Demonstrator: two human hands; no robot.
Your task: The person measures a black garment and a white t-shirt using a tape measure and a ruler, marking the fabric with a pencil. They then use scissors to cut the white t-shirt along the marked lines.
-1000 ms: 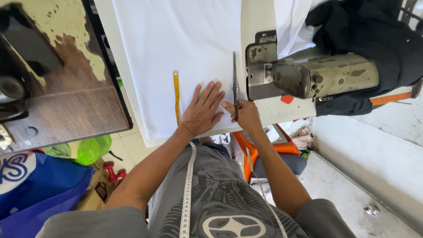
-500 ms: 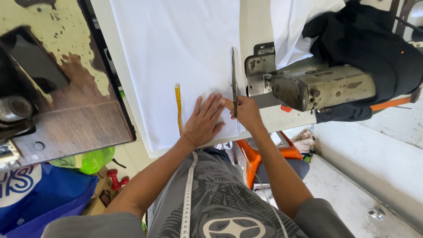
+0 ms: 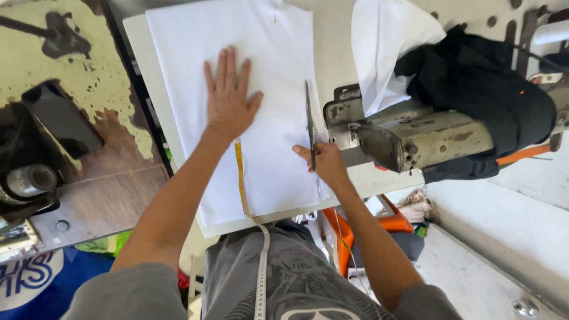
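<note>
A folded white cloth [image 3: 261, 71] lies flat on a pale table [image 3: 139, 53]. My left hand [image 3: 228, 98] presses down on the cloth with fingers spread, well up from the near edge. My right hand [image 3: 323, 163] grips a pair of long metal scissors [image 3: 309, 115], whose blades point away from me along the cloth's right edge. A yellow tape measure [image 3: 240, 178] runs across the cloth's near part and hangs down over my grey shirt.
A worn sewing machine [image 3: 409, 133] stands just right of the scissors, with white fabric [image 3: 385, 41] and a dark garment [image 3: 492, 89] draped over it. A chipped wooden table [image 3: 77, 106] with dark metal parts sits at the left. An orange frame [image 3: 344, 237] shows below the table.
My left hand has slid away from me up the cloth, from beside the right hand to the cloth's middle. The scissors have moved forward along the right edge.
</note>
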